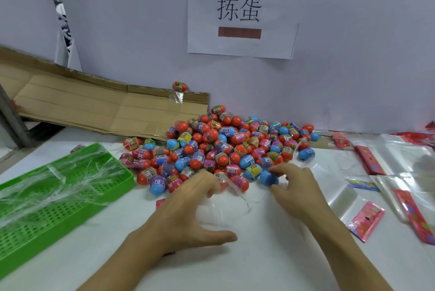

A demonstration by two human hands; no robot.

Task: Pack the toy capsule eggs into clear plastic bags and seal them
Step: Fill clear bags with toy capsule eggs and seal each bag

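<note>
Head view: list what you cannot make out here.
- Clear bag between the hands: transparent against the white table, so its edges and whether it holds eggs are unclear.
- Left hand: its curled fingertips are hidden behind its own knuckles, so its grip cannot be judged.
- Blue egg pinched by the right hand: label too blurred to read.
- Green tray: cut off by the left edge; plastic scraps cover its contents.
</note>
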